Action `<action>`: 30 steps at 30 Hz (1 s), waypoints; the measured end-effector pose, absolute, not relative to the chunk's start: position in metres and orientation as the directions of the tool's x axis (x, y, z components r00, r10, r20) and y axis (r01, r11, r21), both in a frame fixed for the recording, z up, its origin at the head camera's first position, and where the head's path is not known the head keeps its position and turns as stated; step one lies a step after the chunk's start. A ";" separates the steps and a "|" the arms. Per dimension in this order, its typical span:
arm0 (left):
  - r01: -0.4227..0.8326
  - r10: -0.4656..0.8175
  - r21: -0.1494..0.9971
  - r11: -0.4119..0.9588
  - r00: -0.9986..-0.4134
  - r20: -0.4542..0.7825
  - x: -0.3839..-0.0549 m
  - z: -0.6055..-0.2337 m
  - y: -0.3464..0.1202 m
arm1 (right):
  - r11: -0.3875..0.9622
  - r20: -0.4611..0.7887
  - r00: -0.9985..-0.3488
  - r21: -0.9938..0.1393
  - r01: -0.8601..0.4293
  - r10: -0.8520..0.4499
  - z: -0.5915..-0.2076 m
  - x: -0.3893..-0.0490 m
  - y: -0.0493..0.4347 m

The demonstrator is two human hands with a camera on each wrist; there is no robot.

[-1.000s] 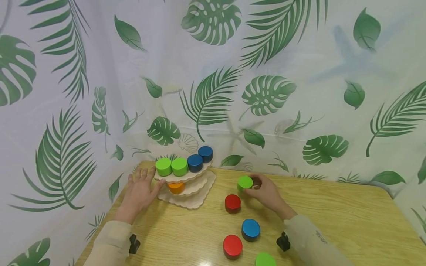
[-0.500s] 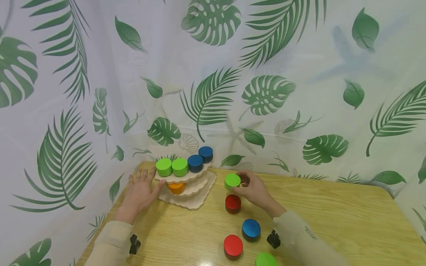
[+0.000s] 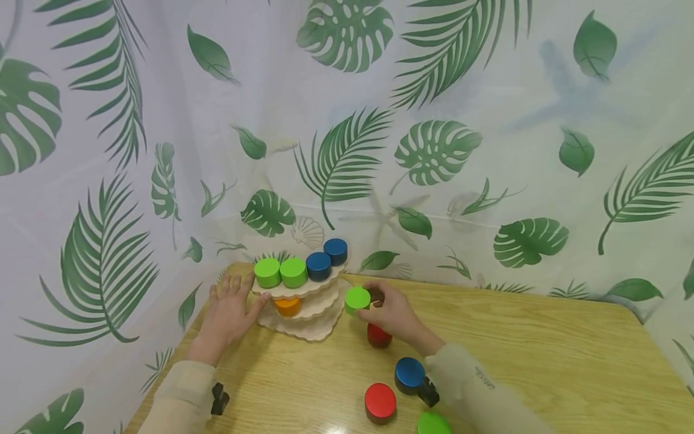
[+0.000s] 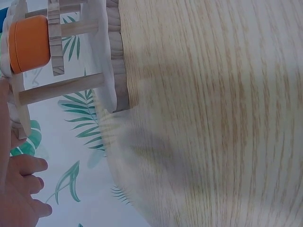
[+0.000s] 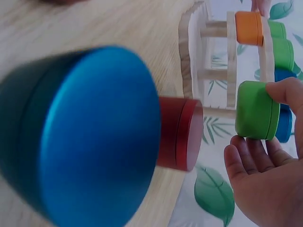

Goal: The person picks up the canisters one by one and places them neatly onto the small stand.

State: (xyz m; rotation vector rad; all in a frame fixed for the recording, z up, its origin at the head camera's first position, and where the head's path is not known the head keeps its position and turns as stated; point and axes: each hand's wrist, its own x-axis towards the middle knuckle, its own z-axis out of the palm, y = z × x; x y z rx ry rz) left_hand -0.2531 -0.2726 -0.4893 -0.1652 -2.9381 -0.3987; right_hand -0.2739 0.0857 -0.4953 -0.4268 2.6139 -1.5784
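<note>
A three-tiered wooden stand (image 3: 303, 328) with scalloped shelves stands near the back left. Two green tins (image 3: 293, 272) and two blue tins (image 3: 318, 266) line its top shelf. An orange tin (image 4: 29, 44) sits on the middle shelf. My left hand (image 3: 230, 307) rests against the top shelf's left corner, thumb at the front edge and fingers spread. Between thumb and fingers, my right hand (image 3: 398, 313) holds another green tin (image 5: 255, 109) upright in the air, just right of the stand's lower shelves. A red tin (image 5: 182, 135) stands partly hidden below this hand.
On the wooden table (image 3: 542, 355) stand a blue tin (image 3: 409, 375), a red tin (image 3: 380, 402) and a green tin (image 3: 433, 424), all near the right forearm. A leaf-printed cloth (image 3: 444, 199) hangs along the back and left sides.
My right hand has carried the green tin leftward, from beyond the back red tin to beside the stand. The left hand and the stand have stayed in place.
</note>
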 end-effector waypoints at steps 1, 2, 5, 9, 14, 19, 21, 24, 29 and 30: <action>0.132 0.086 0.255 0.958 -0.979 0.183 -0.253 -0.489 -0.272 | 0.436 0.100 -0.958 -0.874 -0.214 -0.269 -0.495 -0.273 0.083; 0.133 0.087 0.255 0.958 -0.979 0.184 -0.253 -0.489 -0.272 | 0.433 0.104 -0.957 -0.875 -0.218 -0.271 -0.495 -0.273 0.080; 0.131 0.085 0.256 0.958 -0.980 0.182 -0.253 -0.489 -0.272 | 0.429 0.116 -0.954 -0.873 -0.231 -0.278 -0.495 -0.271 0.072; 0.131 0.085 0.254 0.958 -0.979 0.185 -0.253 -0.489 -0.273 | 0.419 0.113 -0.954 -0.879 -0.226 -0.278 -0.496 -0.269 0.063; 0.136 0.089 0.252 0.958 -0.978 0.190 -0.253 -0.490 -0.273 | 0.404 0.114 -0.953 -0.887 -0.225 -0.280 -0.500 -0.268 0.053; 0.141 0.089 0.260 0.955 -0.976 0.200 -0.255 -0.491 -0.272 | 0.388 0.121 -0.952 -0.893 -0.229 -0.282 -0.502 -0.270 0.046; 0.140 0.088 0.264 0.954 -0.976 0.199 -0.256 -0.491 -0.272 | 0.380 0.125 -0.950 -0.895 -0.233 -0.287 -0.502 -0.270 0.043; 0.138 0.086 0.264 0.954 -0.976 0.198 -0.256 -0.491 -0.271 | 0.377 0.123 -0.945 -0.895 -0.237 -0.302 -0.502 -0.271 0.039; 0.132 0.081 0.258 0.957 -0.977 0.199 -0.255 -0.489 -0.270 | 0.353 0.109 -0.942 -0.908 -0.225 -0.319 -0.501 -0.271 0.031; 0.130 0.080 0.256 0.958 -0.977 0.197 -0.254 -0.489 -0.270 | 0.348 0.109 -0.941 -0.911 -0.224 -0.320 -0.502 -0.271 0.030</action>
